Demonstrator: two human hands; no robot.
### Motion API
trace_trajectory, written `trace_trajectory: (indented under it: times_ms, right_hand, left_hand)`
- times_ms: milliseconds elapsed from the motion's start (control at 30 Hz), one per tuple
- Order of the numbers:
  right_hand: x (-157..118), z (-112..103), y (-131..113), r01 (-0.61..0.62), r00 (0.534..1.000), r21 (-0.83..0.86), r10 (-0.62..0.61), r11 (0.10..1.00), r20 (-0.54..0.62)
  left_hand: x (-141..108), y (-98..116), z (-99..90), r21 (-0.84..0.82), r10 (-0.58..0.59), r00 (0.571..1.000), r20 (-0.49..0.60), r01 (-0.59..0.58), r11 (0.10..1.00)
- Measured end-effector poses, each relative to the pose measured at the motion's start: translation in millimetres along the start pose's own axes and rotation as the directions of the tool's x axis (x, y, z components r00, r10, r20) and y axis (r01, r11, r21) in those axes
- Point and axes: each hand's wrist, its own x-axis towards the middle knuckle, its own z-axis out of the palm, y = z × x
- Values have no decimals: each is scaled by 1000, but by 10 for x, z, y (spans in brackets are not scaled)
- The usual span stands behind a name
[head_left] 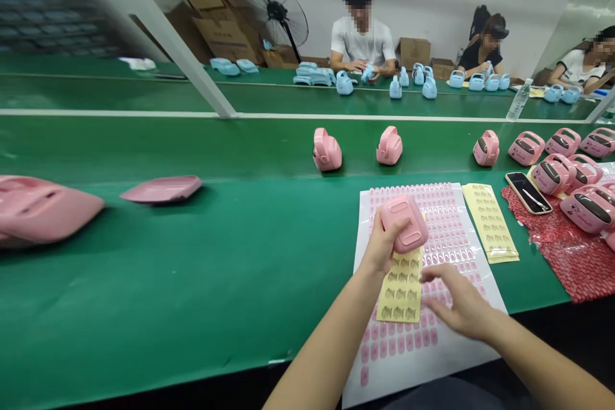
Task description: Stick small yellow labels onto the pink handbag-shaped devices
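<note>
Case (408, 234) is steadied, apparently for labelling, by curled left hand (379, 248); fine pinch seemingly required of half-open, empty right hand (464, 305).

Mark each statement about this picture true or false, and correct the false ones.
1. The left hand holds a pink case. True.
2. The right hand grips the clear bottle. False: it is empty, open above the white sheet of pink stickers.
3. The dark-screened phone lies to the right of the separate yellow label sheets. True.
4. The worker in the white T-shirt beside the fan handles a pink item. False: that worker's item is light blue.
5. The red wrap lies at the far left of the table. False: it is at the right.
</note>
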Motion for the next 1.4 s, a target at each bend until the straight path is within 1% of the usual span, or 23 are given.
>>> trace_trajectory:
  times_ms: [33,100,133,200,300,367,467,533,633,700,733,800,833,900,933,967,1000,1033,1067,1100,1200,1267,1400]
  right_hand:
    - [-171,54,42,20,997,-49,-17,999,69]
    - [-449,179,149,43,992,-123,-28,992,120]
    - [-548,247,205,61,993,-158,-43,986,112]
    - [-669,379,304,98,995,-232,-88,968,51]
    - [-732,523,394,154,983,-324,-177,933,-42]
    - [-745,562,430,204,968,-352,-241,913,-65]
    - [-749,549,479,298,943,-325,-330,897,-47]
    - [-741,524,504,352,928,-295,-373,888,-16]
    - [-746,511,500,410,905,-300,-425,861,16]
    - [-775,518,461,427,895,-296,-447,854,2]
    - [-790,518,431,424,894,-275,-448,863,-28]
    - [-786,492,344,377,904,-183,-403,908,-141]
    - [-752,459,286,327,914,-110,-344,938,-215]
    - [-597,358,133,167,921,86,-125,982,-368]
    - [-479,299,40,82,893,204,19,976,-449]
    - [-340,243,-59,21,814,340,181,940,-551]
    - [-191,197,-160,4,777,473,295,881,-556]
    - [-41,167,-256,37,734,565,362,824,-575]
    - [101,157,-343,65,718,625,399,778,-571]
    - [228,166,-416,92,713,659,413,746,-567]
    - [482,260,-543,109,728,705,427,700,-537]
    - [550,324,-564,93,729,722,447,686,-519]
    - [569,364,-540,69,710,723,475,687,-520]
  left_hand:
    - [6,-1,2,-8,-4,1000,-4,4,1000]
    - [13,6,2,-20,-8,1000,-9,8,1000]
    - [15,11,1,-25,-10,1000,-9,9,1000]
    - [16,20,-2,-33,-14,1000,-7,14,999]
    - [12,28,-10,-40,-16,1000,-7,16,999]
    - [10,28,-18,-48,-19,1000,-9,19,999]
    - [20,20,-38,-76,-39,999,-13,38,996]
    - [35,13,-53,-109,-62,998,-13,60,992]
    - [52,17,-76,-168,-98,995,-11,94,981]
    - [41,35,-90,-210,-121,993,-9,116,971]
    - [26,46,-96,-229,-129,992,-6,125,965]
    - [-26,62,-104,-268,-135,991,1,130,955]
    - [-61,62,-104,-312,-135,991,0,128,941]
    - [-139,37,-92,-450,-124,992,-5,109,886]
    - [-179,12,-80,-521,-111,994,-1,95,848]
    - [-220,-20,-64,-579,-93,996,11,83,811]
    - [-260,-57,-45,-617,-69,997,31,73,784]
    - [-299,-96,-24,-629,-42,997,58,69,775]
    - [-337,-134,-3,-629,-22,996,88,73,774]
    - [-372,-170,19,-623,-15,993,115,83,778]
    - [-461,-248,76,-612,-33,986,166,129,780]
    - [-500,-270,107,-619,-53,980,192,163,769]
    - [-537,-267,147,-650,-85,972,218,209,731]
